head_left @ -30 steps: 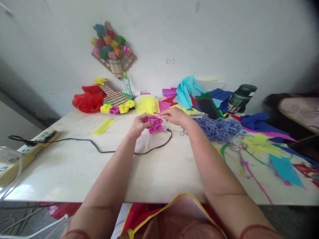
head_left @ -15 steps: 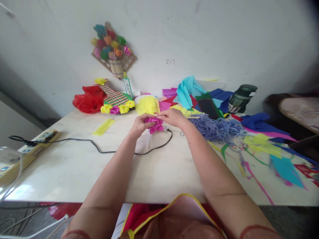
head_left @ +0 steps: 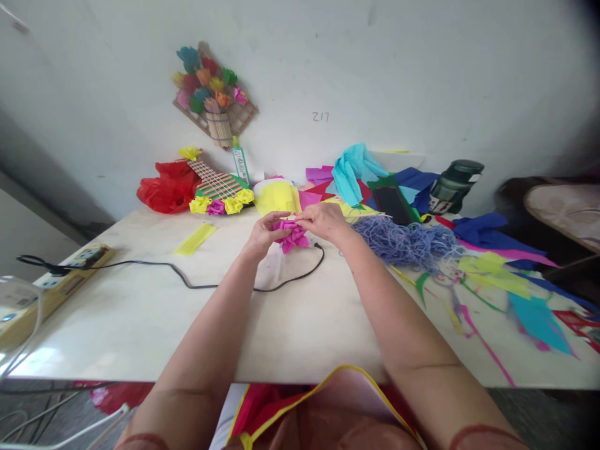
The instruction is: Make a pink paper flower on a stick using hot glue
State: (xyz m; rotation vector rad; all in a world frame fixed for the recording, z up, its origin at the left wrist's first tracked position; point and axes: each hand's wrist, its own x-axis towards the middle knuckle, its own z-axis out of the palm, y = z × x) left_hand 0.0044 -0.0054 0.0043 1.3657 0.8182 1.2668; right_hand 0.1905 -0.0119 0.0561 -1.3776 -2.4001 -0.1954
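Both hands meet over the middle of the white table [head_left: 140,312]. My left hand [head_left: 262,234] is closed round a crumpled magenta paper flower [head_left: 291,236]. My right hand [head_left: 323,220] pinches the top of the same flower with its fingertips, the fingers pressed together. A black cable [head_left: 187,281] curves across the table just below the flower. A heap of purple string [head_left: 405,240] lies right beside my right wrist.
A power strip [head_left: 56,281] sits at the left edge. Against the wall are a red plastic bag [head_left: 164,184], a woven stick craft with paper flowers [head_left: 218,187], yellow paper [head_left: 276,197], coloured paper sheets [head_left: 356,169] and a dark green flask [head_left: 454,184]. Paper scraps [head_left: 515,287] litter the right side.
My right hand has drawn left and closer to my left hand, onto the top of the magenta flower. The left hand has barely moved.
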